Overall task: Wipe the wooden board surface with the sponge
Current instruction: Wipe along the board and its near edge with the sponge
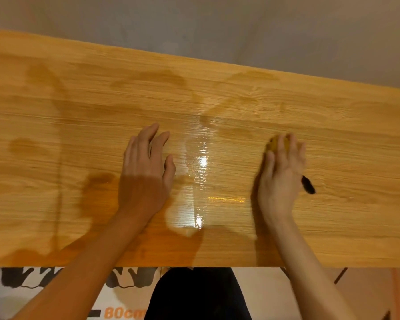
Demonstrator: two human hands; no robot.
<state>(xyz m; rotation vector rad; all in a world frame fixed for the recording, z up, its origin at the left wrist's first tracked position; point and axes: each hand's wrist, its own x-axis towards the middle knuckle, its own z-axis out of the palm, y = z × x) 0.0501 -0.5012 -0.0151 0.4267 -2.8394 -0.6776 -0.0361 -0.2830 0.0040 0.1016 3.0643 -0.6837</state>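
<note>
Pressing the sponge [278,144] flat under our right hand [281,174] toward the wooden board's [333,125] right end, left hand [146,167] open, palm down to steady it

Board [217,107] spanning the view, left hand [146,172] flat on it left of centre, wet patch [199,181] between the hands, right hand [281,176] right of it, on a sponge [274,144], marker [308,184] just right of that hand.
</note>
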